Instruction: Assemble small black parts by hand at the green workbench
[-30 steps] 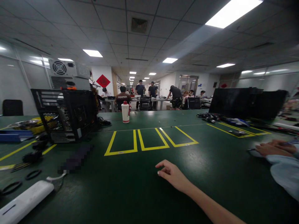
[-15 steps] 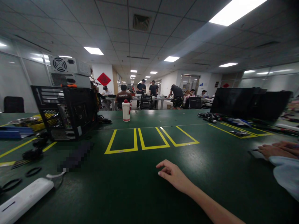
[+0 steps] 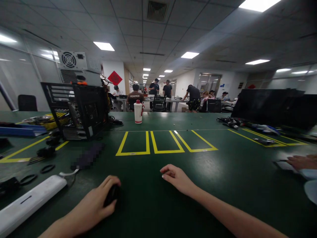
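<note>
My left hand [image 3: 95, 198] is wrapped around a small black rounded object [image 3: 112, 195] that looks like a computer mouse, low over the green table at the lower left. Its far side and underside are hidden by my fingers and palm. To the right of it, my right hand [image 3: 175, 178] is over the table with its fingers loosely curled and apart from the thumb. Nothing shows in that hand. Just beyond both hands, yellow tape outlines [image 3: 169, 151] mark the tabletop [image 3: 148, 175].
Left stand a white power strip [image 3: 37, 198], black rings [image 3: 47, 169], and an open black computer case [image 3: 92, 112] with a power supply unit [image 3: 73, 60] above. A white tumbler [image 3: 138, 114] stands ahead. Right are monitors [image 3: 267, 105], cables [image 3: 230, 122] and a co-worker's hand [image 3: 298, 162].
My left hand has come into view from the lower left, holding the black object. My right hand stays loosely curled, a little further left in the picture. The view has shifted slightly.
</note>
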A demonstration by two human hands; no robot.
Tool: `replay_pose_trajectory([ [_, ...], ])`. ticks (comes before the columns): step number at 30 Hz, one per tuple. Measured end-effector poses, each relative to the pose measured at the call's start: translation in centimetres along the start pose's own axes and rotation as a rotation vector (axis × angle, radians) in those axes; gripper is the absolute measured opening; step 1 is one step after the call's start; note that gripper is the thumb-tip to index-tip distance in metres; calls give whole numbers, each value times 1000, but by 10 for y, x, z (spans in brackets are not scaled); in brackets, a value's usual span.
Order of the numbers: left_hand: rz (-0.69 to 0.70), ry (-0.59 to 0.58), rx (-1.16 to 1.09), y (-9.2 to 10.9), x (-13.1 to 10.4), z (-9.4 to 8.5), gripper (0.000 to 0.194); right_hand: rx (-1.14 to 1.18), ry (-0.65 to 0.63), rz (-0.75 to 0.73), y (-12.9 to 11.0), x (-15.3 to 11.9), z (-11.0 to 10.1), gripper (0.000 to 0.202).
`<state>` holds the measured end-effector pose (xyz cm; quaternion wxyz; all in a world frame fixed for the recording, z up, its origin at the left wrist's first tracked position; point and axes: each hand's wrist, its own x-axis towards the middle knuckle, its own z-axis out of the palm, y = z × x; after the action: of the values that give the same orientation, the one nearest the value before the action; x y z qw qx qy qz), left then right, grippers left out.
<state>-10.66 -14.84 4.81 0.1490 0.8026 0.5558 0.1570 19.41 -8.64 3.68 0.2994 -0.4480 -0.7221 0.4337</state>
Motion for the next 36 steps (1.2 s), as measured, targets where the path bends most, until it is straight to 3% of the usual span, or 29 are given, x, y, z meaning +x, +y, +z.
replay_pose_trajectory([
  [3,98,-91,-93,24,63,14,35,38,16,-20,3,22,3,27],
  [5,121,-69,-101,42,101,26,36,86,43,-28,8,37,3,28],
  [9,141,-98,-101,66,142,42,37,241,70,-16,18,58,0,29],
  [13,172,-77,-104,66,153,50,39,370,50,36,24,66,-6,34],
  [18,241,-60,-354,45,158,55,69,412,49,77,29,70,-10,38],
  [23,274,-132,-506,32,161,56,51,392,39,44,32,72,-8,36],
  [29,375,81,-404,35,165,63,58,449,105,-94,33,77,-6,37],
  [36,472,113,-250,39,153,58,60,419,98,-113,29,69,-3,35],
])
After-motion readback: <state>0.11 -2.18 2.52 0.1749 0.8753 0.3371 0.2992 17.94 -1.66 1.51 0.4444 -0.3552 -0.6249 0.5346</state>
